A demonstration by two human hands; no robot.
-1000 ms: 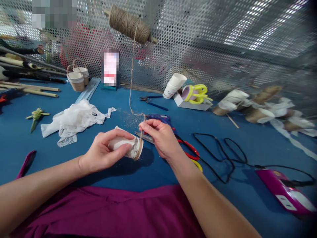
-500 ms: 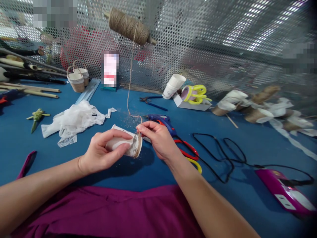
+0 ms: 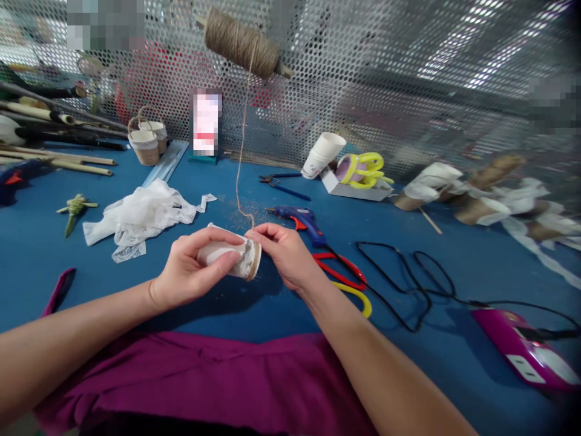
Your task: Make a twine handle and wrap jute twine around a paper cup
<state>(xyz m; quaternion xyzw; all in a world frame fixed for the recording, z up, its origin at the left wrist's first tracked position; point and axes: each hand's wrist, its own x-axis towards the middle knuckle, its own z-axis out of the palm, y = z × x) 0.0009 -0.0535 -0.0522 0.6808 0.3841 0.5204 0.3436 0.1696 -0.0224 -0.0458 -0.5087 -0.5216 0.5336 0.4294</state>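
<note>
A white paper cup lies tilted on its side in the air above the blue table, with brown twine wound around its base end. My left hand is closed around the cup, thumb and fingers on opposite sides. At the wound end, my right hand pinches the jute twine against the cup. That strand rises in a loose curve to a large twine spool hung on a rod at the mesh panel. Behind my right hand lies a blue glue gun.
White lace ribbon is heaped on the left, near small twine-wrapped baskets. Pliers, stacked paper cups and a white box stand at the back. Scissors, a black cord and a purple power strip lie right.
My right fingers have shifted slightly back and left along the cup's wound end, and the twine there has moved with them. The whole view has shifted a little.
</note>
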